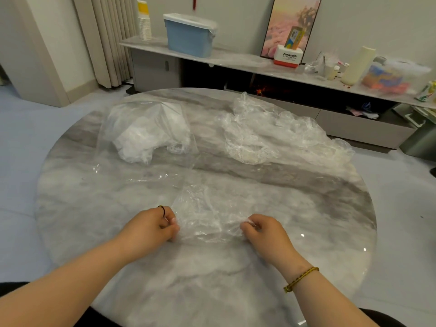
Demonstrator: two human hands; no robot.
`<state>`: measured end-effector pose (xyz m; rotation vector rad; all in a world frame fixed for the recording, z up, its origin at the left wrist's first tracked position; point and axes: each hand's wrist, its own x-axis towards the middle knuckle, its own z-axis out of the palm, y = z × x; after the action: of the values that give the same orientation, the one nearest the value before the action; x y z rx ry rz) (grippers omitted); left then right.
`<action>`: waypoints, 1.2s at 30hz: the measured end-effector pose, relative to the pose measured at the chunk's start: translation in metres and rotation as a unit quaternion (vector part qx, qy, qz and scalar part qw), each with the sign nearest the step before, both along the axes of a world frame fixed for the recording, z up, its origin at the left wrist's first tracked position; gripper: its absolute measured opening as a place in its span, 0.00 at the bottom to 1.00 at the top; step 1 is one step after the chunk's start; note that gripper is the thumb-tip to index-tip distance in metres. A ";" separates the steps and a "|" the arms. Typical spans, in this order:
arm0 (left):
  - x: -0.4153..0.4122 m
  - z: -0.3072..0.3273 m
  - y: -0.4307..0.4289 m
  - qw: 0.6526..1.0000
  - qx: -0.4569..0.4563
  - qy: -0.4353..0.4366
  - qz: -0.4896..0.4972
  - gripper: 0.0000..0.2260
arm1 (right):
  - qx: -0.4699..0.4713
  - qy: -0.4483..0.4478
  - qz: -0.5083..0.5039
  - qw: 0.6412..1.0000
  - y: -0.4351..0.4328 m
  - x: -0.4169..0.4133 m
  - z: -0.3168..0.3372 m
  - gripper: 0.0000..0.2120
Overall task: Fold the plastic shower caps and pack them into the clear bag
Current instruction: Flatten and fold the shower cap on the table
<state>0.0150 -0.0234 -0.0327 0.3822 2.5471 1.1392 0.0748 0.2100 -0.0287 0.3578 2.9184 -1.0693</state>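
The fingers [171, 224] of the left hand [151, 226] are curled tight, thumb against forefinger, pinching the 9 o'clock end of a shower cap [205, 213]. The fingers [247, 226] of the right hand [264, 230] pinch its 3 o'clock end the same way. The near hem is drawn along the 9-to-3 line between them, and the rest of the film lies flat on the desk [306, 232] toward 12 o'clock.

Both hands sit about equally close to the cap, one at each end. My reading is that a fold would carry this hem away toward 12, or bring one end across to the other.

The clear bag [132, 166] lies at about 11 o'clock from the hands, so the left hand is nearer to it. White bunched film [141, 138] is inside it, probably caps already packed. A loose heap of caps [271, 133] sits at 1 o'clock, well apart from the bag.

Much is hard to make out:
- The held cap is clear film on pale marble, so its far edge and any creases blur into the stone.
- I cannot tell which side the bag's mouth is on.
- I cannot tell how many caps are in the heap.
- The fingertips themselves are tucked out of sight.
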 end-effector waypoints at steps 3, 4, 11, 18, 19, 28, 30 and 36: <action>0.001 0.005 0.004 0.999 -0.046 0.018 0.018 0.09 | 0.042 -0.025 0.000 0.999 -0.003 0.000 0.000 0.17; 0.004 0.008 0.006 0.996 -0.080 0.030 0.017 0.09 | 0.063 -0.029 0.012 0.997 -0.005 0.001 0.000 0.15; 0.015 0.005 0.014 0.906 -0.163 0.378 -0.096 0.14 | 0.119 -0.046 0.020 0.992 -0.016 0.004 -0.002 0.12; 0.018 -0.008 0.018 0.868 -0.318 0.246 -0.290 0.24 | 0.066 -0.040 0.022 0.997 -0.014 0.002 0.001 0.19; 0.018 -0.011 0.018 0.870 -0.325 0.232 -0.289 0.28 | 0.058 -0.040 0.016 0.997 -0.014 0.001 0.000 0.21; 0.009 -0.013 0.013 0.882 -0.320 0.198 -0.284 0.41 | 0.079 -0.048 -0.031 0.995 -0.006 -0.002 -0.001 0.22; 0.012 -0.007 0.017 0.888 -0.315 0.209 -0.262 0.33 | 0.128 0.022 -0.021 0.991 -0.009 -0.001 0.006 0.19; 0.012 -0.014 0.019 0.884 -0.258 0.260 -0.291 0.39 | 0.135 0.221 0.211 0.943 -0.031 0.007 0.003 0.08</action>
<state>0.0269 -0.0045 -0.0467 1.3312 2.7058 0.1233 0.0815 0.1790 -0.0256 -0.5678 3.2944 -0.7638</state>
